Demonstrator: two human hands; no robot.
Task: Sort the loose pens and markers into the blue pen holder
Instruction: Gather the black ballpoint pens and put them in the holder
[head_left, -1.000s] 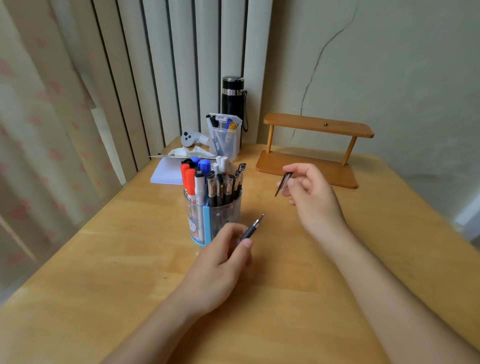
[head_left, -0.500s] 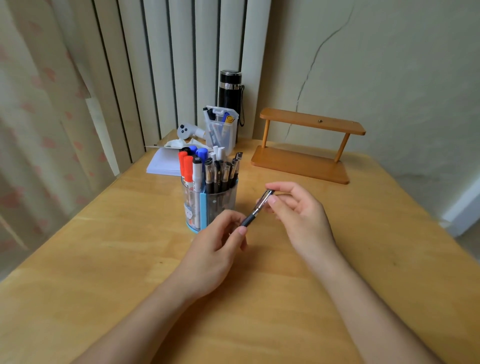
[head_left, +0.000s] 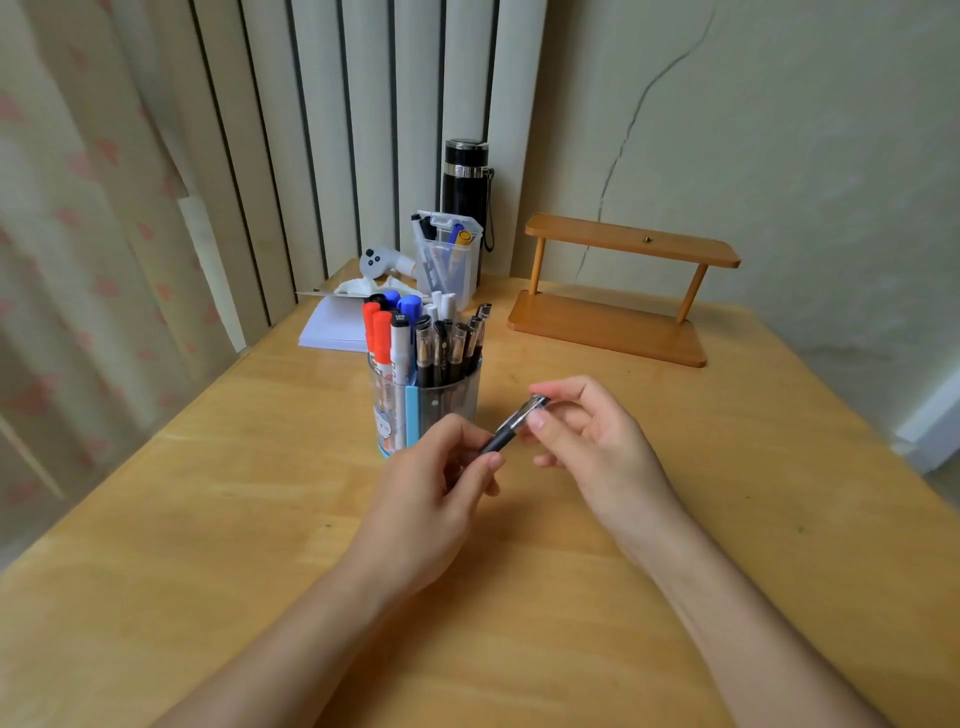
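Note:
A round pen holder (head_left: 415, 410) with a blue strip and clear walls stands at the table's middle, packed with several red, blue, white and black pens and markers. Just in front of it and to its right I hold a black pen (head_left: 506, 431) with a clear cap, tilted up to the right. My left hand (head_left: 436, 483) grips the pen's dark barrel at its lower end. My right hand (head_left: 592, 441) pinches the clear cap at the upper end with thumb and fingers. Part of the barrel is hidden inside my left hand.
A wooden two-tier stand (head_left: 618, 291) sits at the back right. Behind the holder are a clear box of pens (head_left: 449, 260), a black flask (head_left: 465, 176), a white controller (head_left: 382, 262), crumpled tissue and a white notepad (head_left: 332, 325). A curtain hangs on the left.
One second ago my right hand held the cap apart from the pen in my left hand. The hands have come together and the cap now sits on the pen's tip.

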